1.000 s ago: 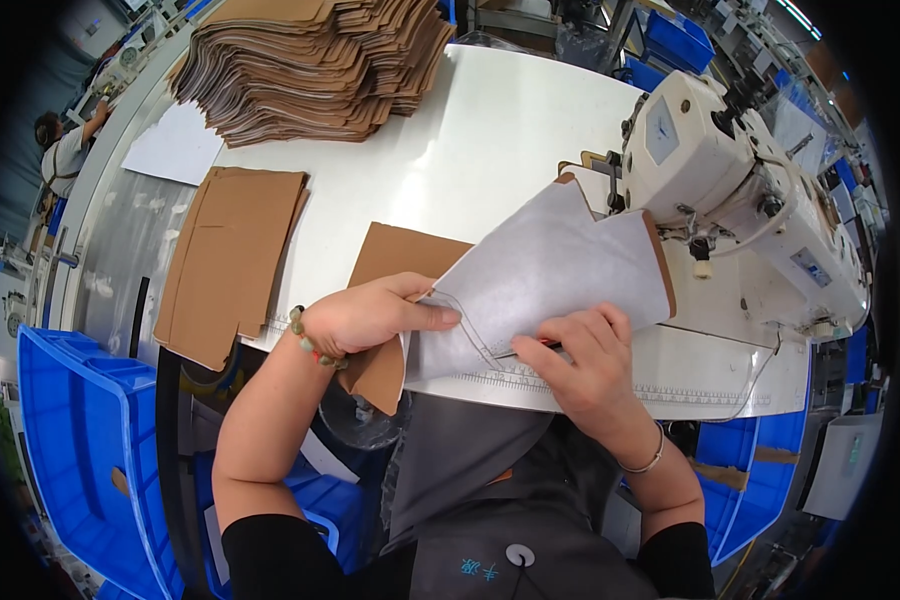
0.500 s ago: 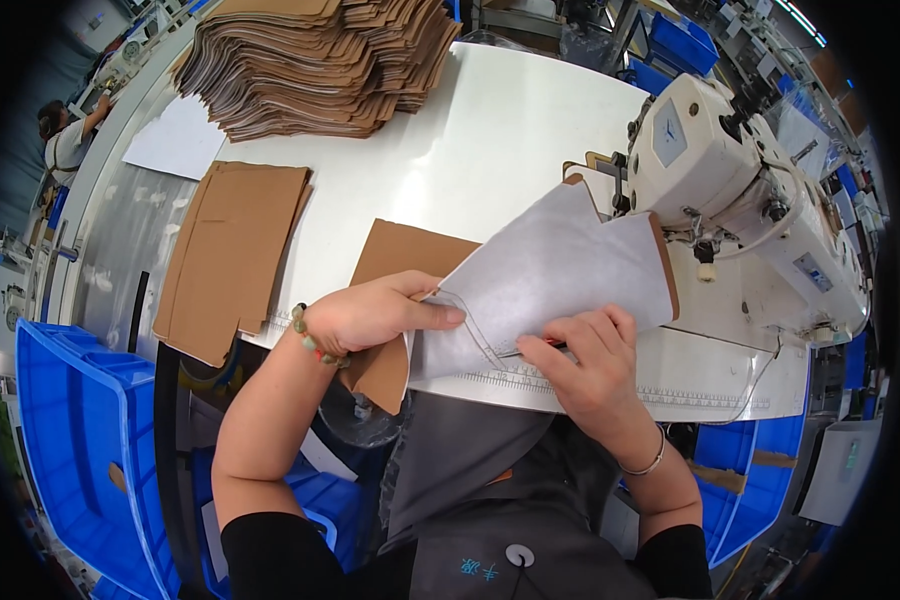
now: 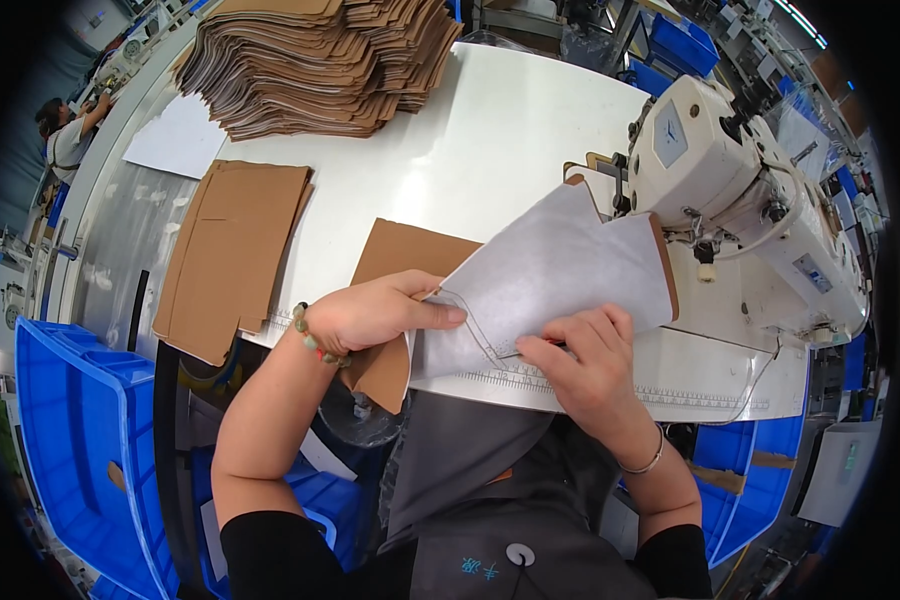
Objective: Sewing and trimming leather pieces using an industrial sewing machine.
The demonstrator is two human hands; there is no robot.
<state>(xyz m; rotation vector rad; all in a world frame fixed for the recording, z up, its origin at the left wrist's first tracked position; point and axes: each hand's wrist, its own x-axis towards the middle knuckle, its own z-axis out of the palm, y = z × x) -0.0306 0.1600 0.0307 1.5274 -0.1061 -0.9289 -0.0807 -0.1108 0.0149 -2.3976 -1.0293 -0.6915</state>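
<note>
On the white sewing table [image 3: 470, 120] lies a folded piece with a pale grey backing [image 3: 555, 265] and brown edging, marked with stitched lines at its lower left. My left hand [image 3: 385, 315] grips its left edge, thumb on top. My right hand [image 3: 585, 365] is curled round a small red-and-metal tool [image 3: 555, 345], mostly hidden, its tip on the stitched corner. A brown piece [image 3: 405, 245] sits beneath the grey one. The white sewing machine [image 3: 715, 170] stands just right of it, the piece's upper tip near its presser area.
A tall stack of brown pieces [image 3: 310, 70] is at the back left, with paper [image 3: 175, 140] and a smaller brown pile [image 3: 225, 250] below it. Blue bins [image 3: 75, 420] flank the table. Another person [image 3: 65, 140] works at the far left.
My hands and the grey piece keep nearly the same position and grip; the view and right hand have shifted very slightly. Nothing is let go.
</note>
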